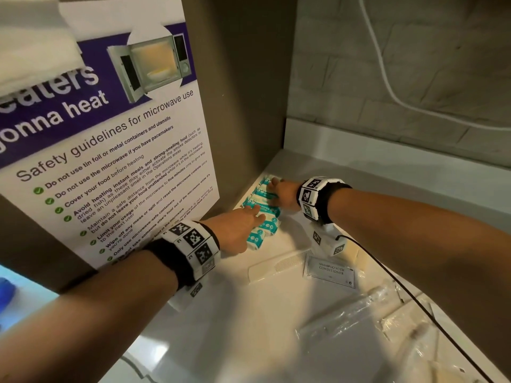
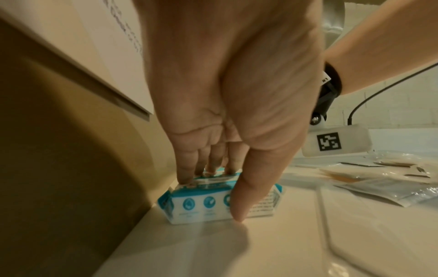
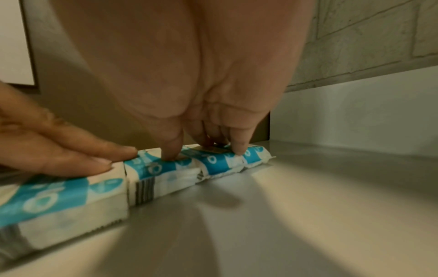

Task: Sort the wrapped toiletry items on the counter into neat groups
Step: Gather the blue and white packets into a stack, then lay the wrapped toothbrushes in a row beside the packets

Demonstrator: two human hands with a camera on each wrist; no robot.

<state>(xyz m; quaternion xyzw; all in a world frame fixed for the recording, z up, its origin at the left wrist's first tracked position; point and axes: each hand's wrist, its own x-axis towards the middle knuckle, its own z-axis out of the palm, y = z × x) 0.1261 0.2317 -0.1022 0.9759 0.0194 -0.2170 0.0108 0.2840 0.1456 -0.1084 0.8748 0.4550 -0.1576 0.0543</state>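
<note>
Several teal-and-white wrapped wipe packets (image 1: 272, 226) lie side by side in a row along the brown side wall, on the white counter (image 1: 249, 327). My left hand (image 1: 237, 228) rests on the near end of the row. Its straight fingers lie on top of a packet (image 2: 196, 206) and the thumb (image 2: 237, 193) stands against the packet's front, its tip on the counter. My right hand (image 1: 282, 193) presses its fingertips (image 3: 171, 155) down on the far packets (image 3: 166, 174). The left fingers (image 3: 94, 159) show beside it on the neighbouring packet.
A white comb (image 1: 279, 265) and a "shampoo with conditioner" sachet (image 1: 330, 270) lie to the right of the row. Clear plastic bags (image 1: 359, 322) are scattered at the front right. A black cable (image 1: 401, 286) trails from my right wrist. A microwave poster (image 1: 110, 161) covers the left wall.
</note>
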